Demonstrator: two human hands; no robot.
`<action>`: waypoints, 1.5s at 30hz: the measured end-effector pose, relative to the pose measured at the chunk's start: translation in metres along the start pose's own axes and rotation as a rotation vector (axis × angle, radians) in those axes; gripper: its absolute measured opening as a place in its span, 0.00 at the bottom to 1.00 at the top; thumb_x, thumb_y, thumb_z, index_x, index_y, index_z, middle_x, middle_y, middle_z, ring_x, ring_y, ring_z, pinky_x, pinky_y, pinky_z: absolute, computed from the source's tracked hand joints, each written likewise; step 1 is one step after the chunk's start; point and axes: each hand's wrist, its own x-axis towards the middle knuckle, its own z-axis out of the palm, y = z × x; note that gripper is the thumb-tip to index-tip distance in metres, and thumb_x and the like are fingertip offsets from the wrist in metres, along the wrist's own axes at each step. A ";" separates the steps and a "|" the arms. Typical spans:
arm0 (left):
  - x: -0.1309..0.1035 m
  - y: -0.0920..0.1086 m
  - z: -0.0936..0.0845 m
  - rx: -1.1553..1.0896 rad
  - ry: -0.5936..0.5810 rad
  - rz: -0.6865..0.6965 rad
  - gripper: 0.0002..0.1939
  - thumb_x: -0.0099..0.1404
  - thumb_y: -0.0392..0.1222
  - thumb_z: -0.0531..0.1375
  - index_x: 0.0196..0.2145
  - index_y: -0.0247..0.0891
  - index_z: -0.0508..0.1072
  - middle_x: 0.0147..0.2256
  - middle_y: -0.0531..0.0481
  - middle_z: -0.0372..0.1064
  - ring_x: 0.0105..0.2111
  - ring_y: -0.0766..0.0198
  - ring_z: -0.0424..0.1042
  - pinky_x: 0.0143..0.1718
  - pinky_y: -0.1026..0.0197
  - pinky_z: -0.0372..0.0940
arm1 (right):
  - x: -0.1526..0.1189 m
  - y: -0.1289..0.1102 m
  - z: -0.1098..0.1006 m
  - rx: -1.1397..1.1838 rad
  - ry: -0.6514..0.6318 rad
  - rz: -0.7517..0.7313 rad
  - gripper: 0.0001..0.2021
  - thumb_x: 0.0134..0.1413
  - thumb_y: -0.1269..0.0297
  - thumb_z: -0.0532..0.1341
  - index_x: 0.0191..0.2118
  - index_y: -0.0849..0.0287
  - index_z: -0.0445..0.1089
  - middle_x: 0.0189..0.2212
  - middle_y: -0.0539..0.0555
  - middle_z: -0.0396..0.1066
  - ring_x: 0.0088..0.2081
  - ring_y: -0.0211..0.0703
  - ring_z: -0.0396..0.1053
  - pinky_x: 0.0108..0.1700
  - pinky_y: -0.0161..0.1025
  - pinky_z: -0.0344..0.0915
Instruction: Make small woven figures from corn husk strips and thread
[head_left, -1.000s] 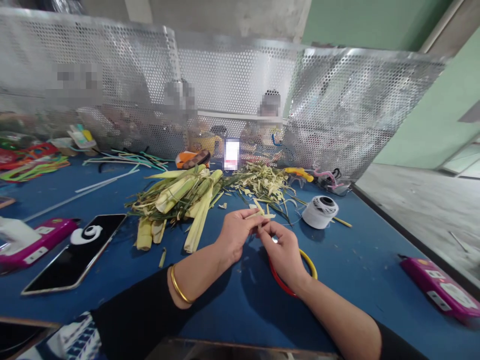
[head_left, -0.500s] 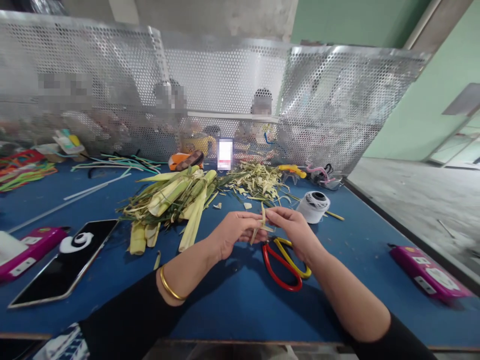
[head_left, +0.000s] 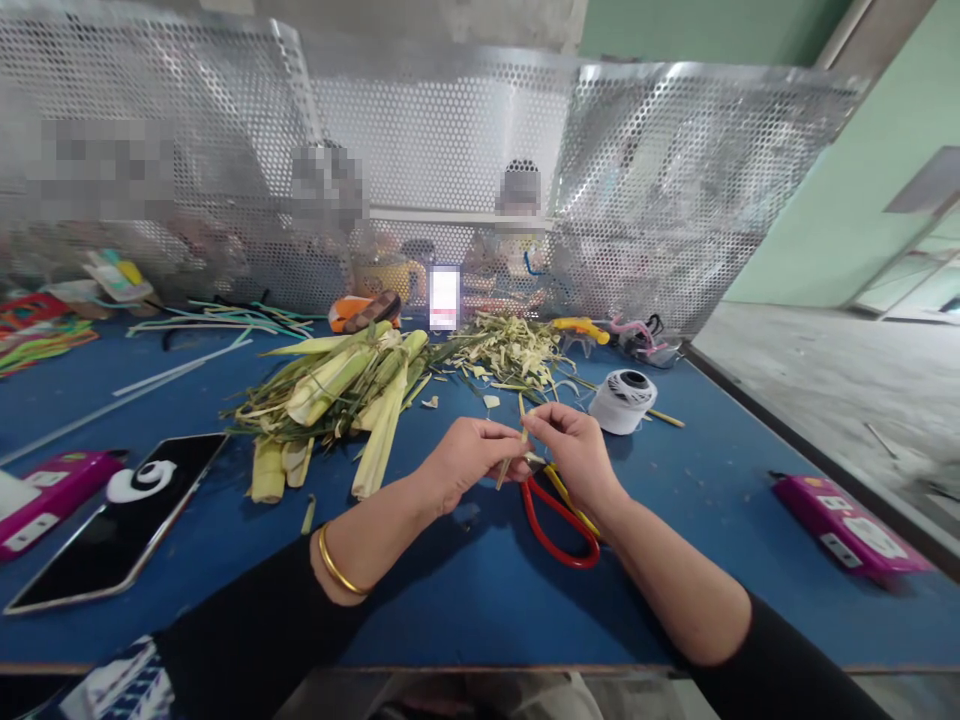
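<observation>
A thin pale-green leaf strip (head_left: 522, 412) is pinched between both hands above the middle of the table. My left hand (head_left: 480, 455) is closed on its lower part, with a gold bangle on that wrist. The thumb and fingertips of my right hand (head_left: 574, 440) close on the strip from the other side. Just beneath lie scissors with one red and one yellow handle (head_left: 559, 530), partly hidden by my right hand. A white thread spool (head_left: 624, 402) stands beyond my right hand. To the left is a bundle of green leaf husks (head_left: 337, 390).
A heap of leaf scraps (head_left: 510, 350) lies behind my hands. A dark tablet (head_left: 112, 530) and a magenta case (head_left: 56, 500) are at left, another magenta case (head_left: 847, 525) at right. A lit phone (head_left: 444, 297) leans on the perforated metal screen (head_left: 442, 130); people sit behind it.
My right hand has shifted slightly down and closer to my left, covering more of the yellow handle. The strip stays between the hands. The whole view has moved a little.
</observation>
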 end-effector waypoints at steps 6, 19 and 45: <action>0.001 0.004 -0.005 -0.114 0.133 0.012 0.08 0.53 0.41 0.66 0.31 0.34 0.78 0.24 0.49 0.73 0.22 0.69 0.70 0.29 0.65 0.64 | 0.003 -0.006 -0.013 -0.286 -0.228 -0.017 0.19 0.51 0.47 0.58 0.23 0.58 0.68 0.19 0.49 0.66 0.24 0.38 0.62 0.29 0.37 0.57; 0.004 0.001 -0.009 -0.123 0.065 0.017 0.13 0.45 0.44 0.70 0.23 0.34 0.73 0.17 0.55 0.65 0.17 0.72 0.62 0.21 0.67 0.58 | -0.004 -0.012 -0.009 -0.058 -0.348 0.025 0.11 0.44 0.60 0.61 0.18 0.58 0.64 0.15 0.45 0.57 0.20 0.34 0.53 0.24 0.35 0.49; 0.004 0.003 -0.018 -0.114 -0.144 -0.107 0.20 0.53 0.54 0.67 0.35 0.35 0.74 0.28 0.45 0.77 0.23 0.64 0.74 0.31 0.61 0.67 | -0.001 -0.011 -0.006 0.041 -0.139 0.037 0.11 0.41 0.56 0.65 0.23 0.58 0.70 0.18 0.47 0.65 0.24 0.37 0.61 0.29 0.36 0.58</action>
